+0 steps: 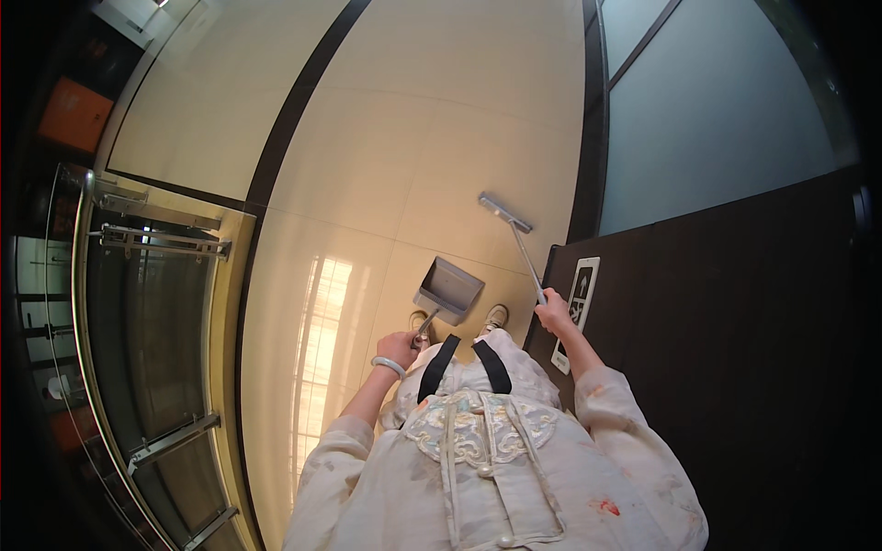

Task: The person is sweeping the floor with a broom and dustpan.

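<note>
My left hand is closed around the handle of a grey dustpan, whose tray is close to the floor just ahead of my feet. A pale bangle circles that wrist. Over on the right, my right hand grips the grey pole of a broom. Its narrow, bar-shaped grey head is out on the tiles, beyond the dustpan and to its right. The two tools are apart. Whether the head has bristles or a rubber edge is too small to tell.
Glossy cream floor tiles with dark border strips run ahead. A metal handrail with glass guards a drop on the left. Close on my right stands a dark panel bearing a sign, below frosted glass.
</note>
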Demonstrator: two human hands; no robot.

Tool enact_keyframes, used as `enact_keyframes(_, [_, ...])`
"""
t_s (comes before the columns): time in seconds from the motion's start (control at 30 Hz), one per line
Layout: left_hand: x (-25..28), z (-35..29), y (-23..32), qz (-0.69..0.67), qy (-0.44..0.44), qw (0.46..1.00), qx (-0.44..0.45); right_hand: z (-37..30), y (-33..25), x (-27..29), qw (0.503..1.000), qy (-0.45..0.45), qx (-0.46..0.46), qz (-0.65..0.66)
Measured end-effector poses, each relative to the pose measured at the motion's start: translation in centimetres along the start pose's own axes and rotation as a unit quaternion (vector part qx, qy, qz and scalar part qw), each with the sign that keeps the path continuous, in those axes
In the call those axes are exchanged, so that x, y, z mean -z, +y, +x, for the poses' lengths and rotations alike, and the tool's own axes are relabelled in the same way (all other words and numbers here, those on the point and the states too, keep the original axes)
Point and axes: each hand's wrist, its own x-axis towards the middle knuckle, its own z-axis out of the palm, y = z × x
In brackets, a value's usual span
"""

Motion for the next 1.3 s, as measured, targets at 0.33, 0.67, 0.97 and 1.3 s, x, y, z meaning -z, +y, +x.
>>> enact_keyframes(0.33, [0.2,1.0,-0.9,-0.065,-0.008,0.997,0.035,-8.8,-1.9,-2.3,0.980,-0.192,-0.022,-0.055])
enact_keyframes(0.67, [1.7,1.1,-4.0,-0.044,0.008,0.999,0.026,-7.8,-2.8,0.0,0.959,-0.141,-0.132,0.207])
enact_keyframes(0.97, [3.1,2.3,-8.4,-0.052,0.035,0.997,0.045,-2.0,-6.1,-12.5,0.995,0.021,0.066,-0.071])
enact_keyframes(1.3, [4.7,0.1,-14.4,-0.075,0.063,0.994,0.050,-8.6,-11.3,-6.2,0.946,-0.237,-0.135,0.176])
